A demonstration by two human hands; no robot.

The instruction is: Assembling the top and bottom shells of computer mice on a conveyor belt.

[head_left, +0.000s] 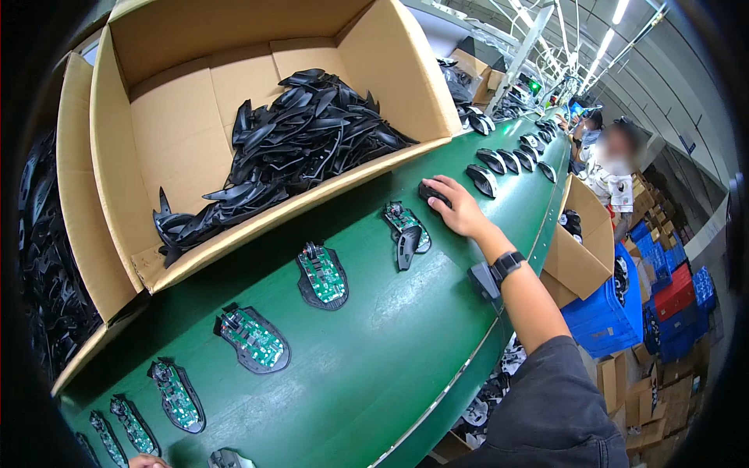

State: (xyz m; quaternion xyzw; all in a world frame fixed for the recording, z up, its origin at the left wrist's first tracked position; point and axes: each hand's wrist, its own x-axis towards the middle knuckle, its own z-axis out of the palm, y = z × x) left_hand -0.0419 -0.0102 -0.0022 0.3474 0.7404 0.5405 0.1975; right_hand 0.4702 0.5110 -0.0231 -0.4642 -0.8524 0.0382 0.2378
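My right hand (456, 209), wearing a dark wristband, reaches across the green work surface with its fingers wrapped over a black computer mouse (427, 192). Just left of it lies an open mouse base (399, 220) with a green circuit board, and a loose black side cover (406, 248) rests on it. More open mouse bases with boards (324, 274) form a row running toward the lower left. Only a bit of my left hand (148, 462) shows at the bottom edge, close to that row; its fingers are mostly cut off. A dark mouse part (231, 459) lies to its right.
A large cardboard box (226, 242) heaped with black plastic covers (304, 140) stands along the far left side. Several assembled mice (491, 161) sit farther along the surface. At right are another cardboard box (581, 261), a blue crate (605, 324) and a person (612, 175).
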